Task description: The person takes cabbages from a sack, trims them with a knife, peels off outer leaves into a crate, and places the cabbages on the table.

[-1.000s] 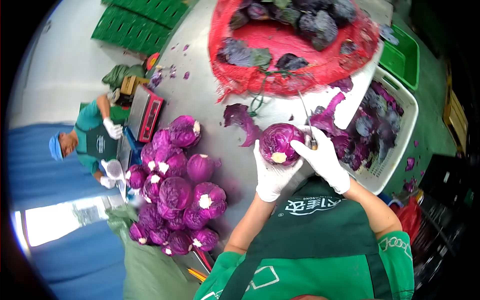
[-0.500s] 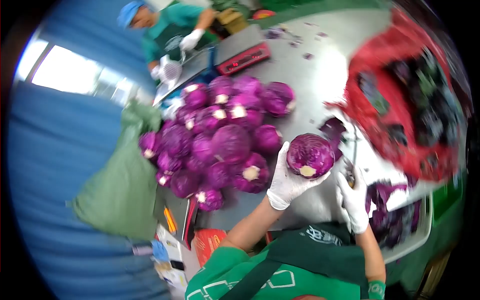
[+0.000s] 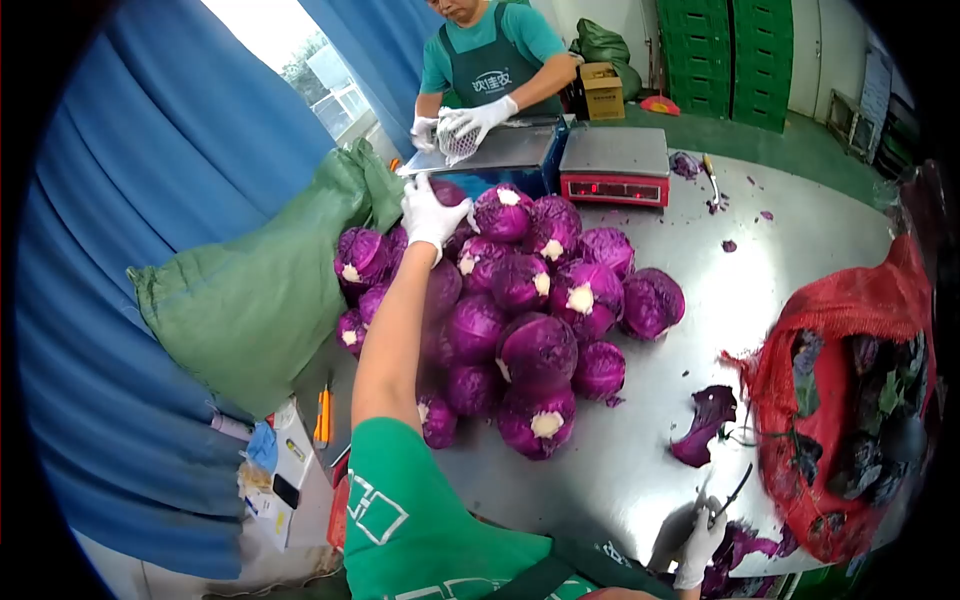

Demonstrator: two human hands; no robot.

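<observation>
My left hand (image 3: 434,214), in a white glove, reaches to the back of the pile of purple cabbages (image 3: 537,350), its fingers spread over a cabbage (image 3: 447,192) there. My right hand (image 3: 703,540), also gloved, is low at the right by the table edge, closed round a thin dark tool (image 3: 735,492), probably a knife. Loose purple leaves (image 3: 703,425) lie on the metal table (image 3: 640,400) above the right hand.
A red mesh sack (image 3: 780,400) of dark cabbages stands at the right. Behind the pile are a red scale (image 3: 614,188) and a co-worker (image 3: 495,60) holding white netting (image 3: 459,140). A green sack (image 3: 250,280) lies left.
My left hand has moved from the front right to the back of the pile, with the cabbage it held. My right hand is lower in view. The view has swung toward the co-worker.
</observation>
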